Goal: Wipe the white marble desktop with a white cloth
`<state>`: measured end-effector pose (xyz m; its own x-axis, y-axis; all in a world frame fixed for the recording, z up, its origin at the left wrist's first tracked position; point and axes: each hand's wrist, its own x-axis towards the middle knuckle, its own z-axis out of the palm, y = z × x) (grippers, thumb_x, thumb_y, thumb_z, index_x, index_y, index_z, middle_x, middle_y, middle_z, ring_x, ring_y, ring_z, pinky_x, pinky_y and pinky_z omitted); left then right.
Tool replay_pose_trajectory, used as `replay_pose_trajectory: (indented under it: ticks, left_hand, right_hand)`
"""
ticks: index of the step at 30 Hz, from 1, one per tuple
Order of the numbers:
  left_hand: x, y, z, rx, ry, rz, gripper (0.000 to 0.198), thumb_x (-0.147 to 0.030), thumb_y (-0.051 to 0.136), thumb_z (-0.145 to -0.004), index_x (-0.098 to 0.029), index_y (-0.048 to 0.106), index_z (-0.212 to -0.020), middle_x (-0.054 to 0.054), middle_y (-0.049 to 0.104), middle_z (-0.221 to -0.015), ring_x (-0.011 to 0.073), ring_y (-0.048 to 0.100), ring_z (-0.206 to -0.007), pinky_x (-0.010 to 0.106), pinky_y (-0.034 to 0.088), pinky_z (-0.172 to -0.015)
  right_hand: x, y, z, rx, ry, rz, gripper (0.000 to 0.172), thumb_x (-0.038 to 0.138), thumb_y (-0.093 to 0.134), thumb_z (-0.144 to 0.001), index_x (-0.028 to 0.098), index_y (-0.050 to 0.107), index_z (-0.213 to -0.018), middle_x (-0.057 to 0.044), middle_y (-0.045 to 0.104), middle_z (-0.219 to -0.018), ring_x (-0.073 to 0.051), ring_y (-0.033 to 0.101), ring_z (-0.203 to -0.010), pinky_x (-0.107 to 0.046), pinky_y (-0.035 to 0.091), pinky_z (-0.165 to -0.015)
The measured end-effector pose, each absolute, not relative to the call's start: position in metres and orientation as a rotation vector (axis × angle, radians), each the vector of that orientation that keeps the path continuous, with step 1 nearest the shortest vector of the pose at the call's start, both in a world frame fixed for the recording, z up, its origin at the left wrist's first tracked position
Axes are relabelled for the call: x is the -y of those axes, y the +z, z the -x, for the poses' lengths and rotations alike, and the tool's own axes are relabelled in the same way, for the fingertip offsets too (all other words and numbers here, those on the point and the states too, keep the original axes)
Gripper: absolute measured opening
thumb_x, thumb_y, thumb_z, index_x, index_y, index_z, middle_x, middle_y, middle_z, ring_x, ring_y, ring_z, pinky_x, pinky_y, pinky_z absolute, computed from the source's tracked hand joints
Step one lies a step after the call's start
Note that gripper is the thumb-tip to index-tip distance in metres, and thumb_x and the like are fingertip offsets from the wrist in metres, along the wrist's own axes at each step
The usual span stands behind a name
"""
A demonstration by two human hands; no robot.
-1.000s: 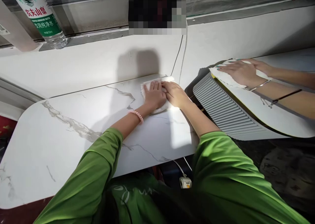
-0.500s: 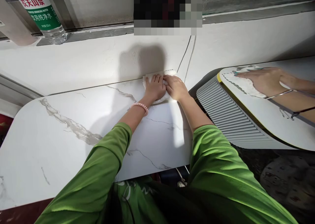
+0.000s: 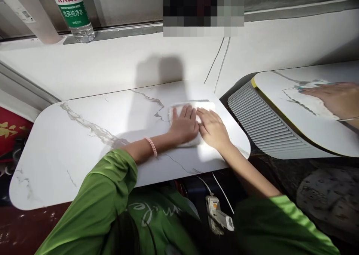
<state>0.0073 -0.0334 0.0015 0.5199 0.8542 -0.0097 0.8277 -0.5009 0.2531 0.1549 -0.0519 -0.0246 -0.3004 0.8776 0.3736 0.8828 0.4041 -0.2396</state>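
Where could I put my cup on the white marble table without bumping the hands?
The widest bare patch on the marble table is its left half, between the rounded left corner and the left forearm. A narrower bare strip runs along the wall edge. It is crowded at the right end, where the left hand and right hand press flat on the white cloth.

**Green sleeves, pink bracelet**

The person wears a bright green long-sleeved top, its sleeves pushed up to the elbows, with pale looping lettering across the chest. A bracelet [image 3: 150,146] of small pink beads circles the wrist behind the left hand [image 3: 184,125]; the right hand [image 3: 213,128] and its wrist are bare.
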Motion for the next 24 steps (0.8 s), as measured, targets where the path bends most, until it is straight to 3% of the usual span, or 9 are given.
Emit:
replay_pose_trajectory:
  ticks: [5,10,24]
  left_hand:
    - [0.088,0.002,0.011,-1.333,0.167,-2.607,0.058,-0.031,0.022,-0.101,-0.004,0.027,-0.152,0.015,0.023,-0.160,0.0275,0.016,-0.150,0.057,0.011,-0.120]
    - [0.093,0.002,0.021,-1.330,0.158,-2.620,0.058,-0.031,0.022,-0.101,-0.004,0.028,-0.152,0.015,0.024,-0.160,0.0274,0.017,-0.150,0.056,0.011,-0.121]
    - [-0.042,-0.004,0.050,-1.561,0.238,-2.488,0.055,-0.026,0.025,-0.099,-0.009,0.031,-0.151,0.010,0.027,-0.160,0.0229,0.022,-0.148,0.053,0.011,-0.121]
  right_hand:
    - [0.115,-0.019,-0.137,2.213,-0.029,1.503,0.051,0.021,0.035,-0.093,0.014,0.047,-0.141,-0.015,0.055,-0.142,-0.030,0.046,-0.136,-0.057,0.034,-0.116]
    - [0.119,-0.017,-0.126,2.180,-0.011,1.499,0.050,0.020,0.036,-0.090,0.017,0.050,-0.138,-0.014,0.059,-0.137,-0.031,0.049,-0.133,-0.059,0.037,-0.112]
    - [-0.039,-0.025,-0.091,2.224,0.026,1.498,0.049,0.018,0.038,-0.083,0.014,0.056,-0.128,-0.015,0.059,-0.135,-0.031,0.050,-0.129,-0.052,0.036,-0.112]
